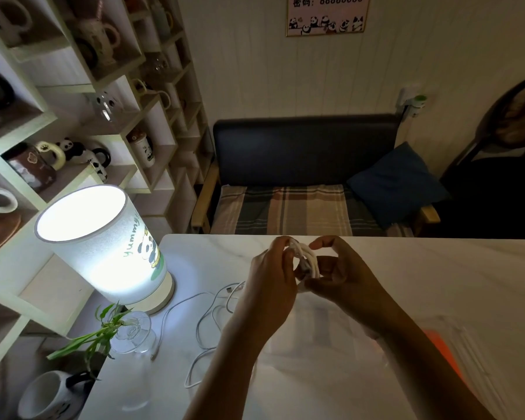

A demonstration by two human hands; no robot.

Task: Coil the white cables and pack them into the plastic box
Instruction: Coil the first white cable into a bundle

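Both hands are raised together above the tabletop [437, 268], clamped on one small coil [308, 259] of white cable; the left hand [273, 268] pinches the loops at their top and left side, seemingly to keep the turns from springing loose, while the right hand [340, 268] curls round the lower right, its fingers probably tucking or wrapping the cable's end; the plug itself is too shadowed to make out. The coil stands roughly upright between the hands, its ring facing the camera, its long axis running top to bottom.

A second, loose cable [206, 322] sprawls uncoiled on the tabletop to the left, near the lit lamp [103, 247] and a glass vase [134, 331]; its strands wander from near the left wrist toward the near edge, pointing no single way. A clear plastic box [331, 328] appears to sit below the forearms, faint and hard to outline; the coil is held above it, likely so it can drop straight in once secured.
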